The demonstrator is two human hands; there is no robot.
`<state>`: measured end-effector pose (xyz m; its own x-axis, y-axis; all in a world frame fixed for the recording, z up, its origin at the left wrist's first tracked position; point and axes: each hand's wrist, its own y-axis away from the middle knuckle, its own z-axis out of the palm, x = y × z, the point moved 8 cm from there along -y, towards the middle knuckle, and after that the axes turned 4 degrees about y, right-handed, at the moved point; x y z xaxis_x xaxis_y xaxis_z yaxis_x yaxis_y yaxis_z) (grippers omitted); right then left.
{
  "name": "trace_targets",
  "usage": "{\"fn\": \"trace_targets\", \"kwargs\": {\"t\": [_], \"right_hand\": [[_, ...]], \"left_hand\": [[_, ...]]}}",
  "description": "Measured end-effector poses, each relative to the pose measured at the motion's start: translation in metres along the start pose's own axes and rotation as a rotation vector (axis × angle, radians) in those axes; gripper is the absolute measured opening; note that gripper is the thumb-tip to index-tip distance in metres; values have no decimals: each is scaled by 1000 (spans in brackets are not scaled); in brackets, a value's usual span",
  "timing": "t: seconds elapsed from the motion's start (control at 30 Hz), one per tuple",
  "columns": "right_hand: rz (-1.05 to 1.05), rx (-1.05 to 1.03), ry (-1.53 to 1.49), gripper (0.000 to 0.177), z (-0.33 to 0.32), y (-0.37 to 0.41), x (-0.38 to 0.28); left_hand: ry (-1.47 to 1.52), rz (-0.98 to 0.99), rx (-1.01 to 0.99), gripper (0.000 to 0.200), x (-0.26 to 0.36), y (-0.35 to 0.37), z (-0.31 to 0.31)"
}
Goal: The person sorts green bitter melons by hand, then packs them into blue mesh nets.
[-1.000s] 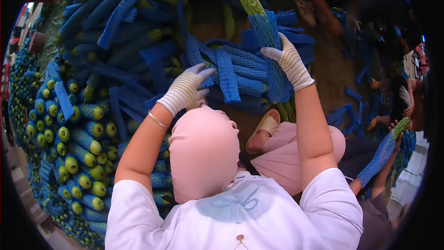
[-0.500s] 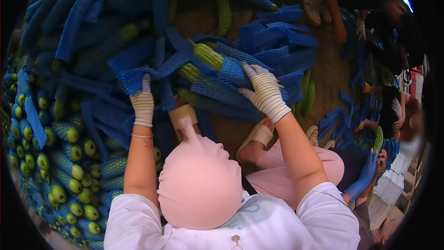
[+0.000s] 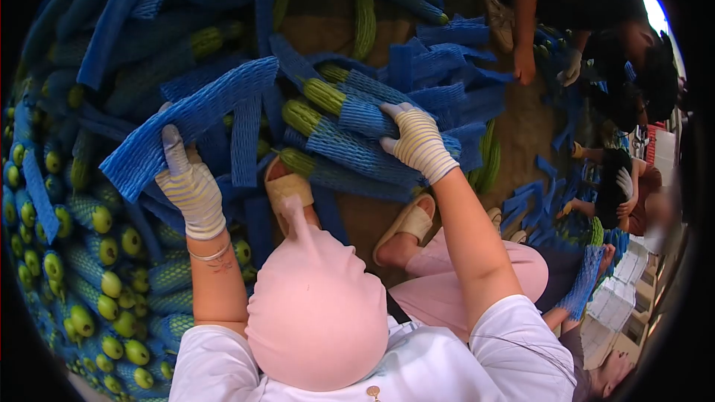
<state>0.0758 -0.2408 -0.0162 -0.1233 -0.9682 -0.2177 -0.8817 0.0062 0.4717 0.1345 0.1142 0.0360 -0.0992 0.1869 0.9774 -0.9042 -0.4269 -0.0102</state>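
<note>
My left hand (image 3: 186, 179), in a striped glove, pinches a flat blue net sleeve (image 3: 201, 119) that slants up to the right. Ahead of me, my right hand (image 3: 421, 138), gloved too, lies with its fingers over a green gourd (image 3: 322, 95) partly covered in blue netting. Two more gourds in netting lie close beside it, a nearer one (image 3: 301, 116) and a lower one (image 3: 298, 161). Their bare green ends point left.
Netted gourds (image 3: 108, 283) are stacked at the left. Loose blue sleeves (image 3: 439, 67) lie beyond my right hand. Bare gourds (image 3: 488, 164) rest on the brown floor covering (image 3: 521, 119). Co-workers' arms (image 3: 526, 22) and a netted gourd (image 3: 585, 275) show at the right.
My left hand has moved left and nearer to me, and the blue sleeve in it now stretches out flat. My right hand has shifted slightly left and stays on the gourd.
</note>
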Motion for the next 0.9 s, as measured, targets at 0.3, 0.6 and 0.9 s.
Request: {"fn": "trace_targets", "kwargs": {"t": [0.3,0.6,0.9], "right_hand": [[-97,118,21,71,34,-24,22],[-185,296,-438,67,-7,-18,11],[-84,220,-848,25,-31,24,-61]], "left_hand": [[304,-363,-214,17,-35,43,32],[-4,-454,-436,13,-55,53,57],[417,-650,-642,38,-54,67,89]]}}
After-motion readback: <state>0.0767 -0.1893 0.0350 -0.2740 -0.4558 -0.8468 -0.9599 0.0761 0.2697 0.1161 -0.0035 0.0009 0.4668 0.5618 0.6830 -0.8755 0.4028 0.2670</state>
